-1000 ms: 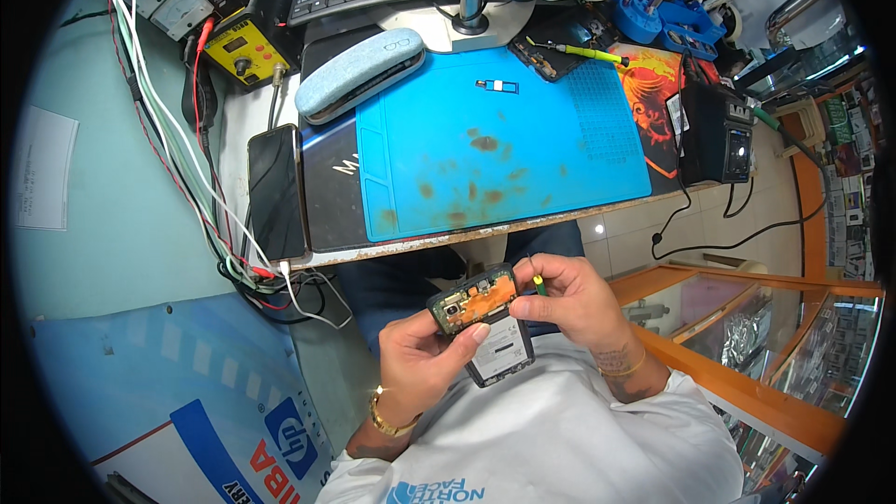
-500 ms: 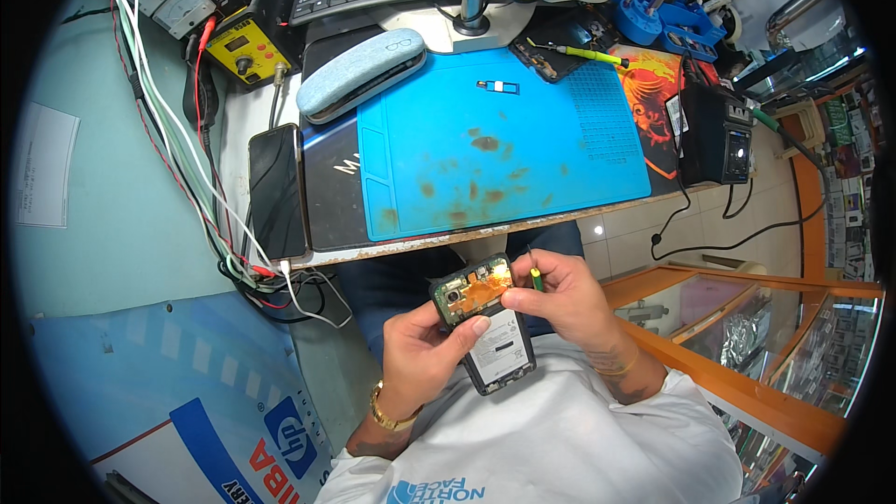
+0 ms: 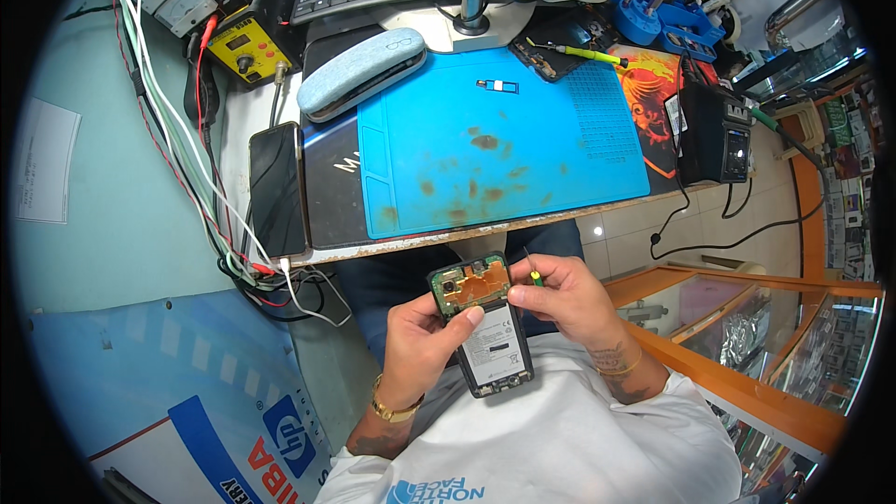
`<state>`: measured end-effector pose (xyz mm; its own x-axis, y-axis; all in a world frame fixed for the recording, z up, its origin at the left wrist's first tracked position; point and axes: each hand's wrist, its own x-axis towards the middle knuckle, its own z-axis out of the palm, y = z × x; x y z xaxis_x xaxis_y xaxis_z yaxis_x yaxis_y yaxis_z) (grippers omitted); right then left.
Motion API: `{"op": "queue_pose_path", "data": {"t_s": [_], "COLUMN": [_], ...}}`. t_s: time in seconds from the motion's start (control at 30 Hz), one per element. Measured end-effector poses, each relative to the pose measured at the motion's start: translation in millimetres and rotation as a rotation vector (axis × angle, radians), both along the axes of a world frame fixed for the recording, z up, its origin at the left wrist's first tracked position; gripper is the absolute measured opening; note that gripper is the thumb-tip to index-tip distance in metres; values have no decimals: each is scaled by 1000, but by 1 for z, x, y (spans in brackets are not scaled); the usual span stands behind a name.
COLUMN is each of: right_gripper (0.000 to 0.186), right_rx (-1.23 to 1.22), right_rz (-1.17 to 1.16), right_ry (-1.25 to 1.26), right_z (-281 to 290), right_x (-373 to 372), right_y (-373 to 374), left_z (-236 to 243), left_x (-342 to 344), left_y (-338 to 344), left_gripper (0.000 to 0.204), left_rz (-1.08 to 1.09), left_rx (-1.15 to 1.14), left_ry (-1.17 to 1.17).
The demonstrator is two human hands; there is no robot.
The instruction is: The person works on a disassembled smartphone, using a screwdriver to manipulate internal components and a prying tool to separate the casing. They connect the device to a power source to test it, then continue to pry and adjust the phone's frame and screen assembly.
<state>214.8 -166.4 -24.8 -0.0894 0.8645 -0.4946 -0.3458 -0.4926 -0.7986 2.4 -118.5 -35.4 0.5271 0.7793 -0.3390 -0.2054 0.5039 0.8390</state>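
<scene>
An opened phone [image 3: 483,345] rests upright between my hands over my lap, its green board with copper-coloured shielding on top and a white-labelled battery below. My left hand [image 3: 425,345] grips its left side, thumb at the board's lower edge. My right hand [image 3: 569,303] closes on the upper right, thumb pressed near the board, and also holds a thin yellow-and-green screwdriver [image 3: 536,278] sticking up between its fingers.
The bench carries a blue mat [image 3: 504,149], small blue part [image 3: 497,86], glasses case [image 3: 359,75], dark phone [image 3: 274,191], disassembled device [image 3: 546,47], microscope [image 3: 471,19], yellow-fronted station [image 3: 247,47] with cables and black station [image 3: 714,140]. An orange-framed glass case [image 3: 709,317] stands at right.
The phone has turned more upright and tilted, showing more of the battery and bottom end. My left hand has risen slightly, with its thumb moved up along the phone.
</scene>
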Motion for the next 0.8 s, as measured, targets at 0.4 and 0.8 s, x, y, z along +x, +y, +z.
{"op": "queue_pose_path", "data": {"t_s": [0.4, 0.8], "right_gripper": [23, 25], "right_rx": [145, 181], "right_rz": [-76, -63], "right_ry": [-128, -133], "right_z": [-6, -6], "right_x": [-19, -16], "right_y": [-8, -7], "left_z": [3, 3], "left_x": [12, 13], "left_y": [-7, -7], "left_gripper": [25, 25], "left_rz": [66, 85], "left_rx": [87, 163], "left_ry": [144, 153]}}
